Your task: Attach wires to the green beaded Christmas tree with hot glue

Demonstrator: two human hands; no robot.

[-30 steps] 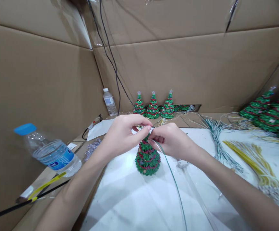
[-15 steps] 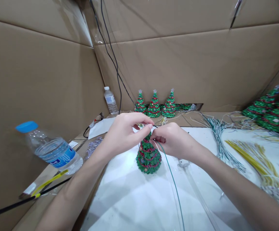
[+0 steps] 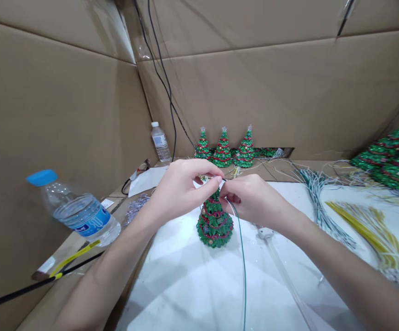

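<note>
A small green Christmas tree figure (image 3: 215, 227) with red garlands stands upright on the white work surface, its top hidden behind my fingers. My left hand (image 3: 185, 186) is closed in a pinch just above the treetop, thumb against forefinger. A short dark thin piece (image 3: 224, 179) shows between the fingertips of both hands; its kind cannot be made out. Beside the treetop, my right hand (image 3: 254, 195) is closed, its fingers curled around a green wire (image 3: 244, 262) and a white one. The green wire hangs down toward the front.
Three similar trees (image 3: 222, 149) stand at the back, and more lie at the far right. Bundles of green-white wires (image 3: 318, 202) and yellow-white wires (image 3: 371, 230) lie right. Water bottles (image 3: 89, 216) stand left and back left. A clear stick (image 3: 285, 271) lies on the white surface (image 3: 185, 294).
Both hands stay closed at the treetop with little movement. The green wire's hanging part has swung slightly left. The whole view has shifted a little.
</note>
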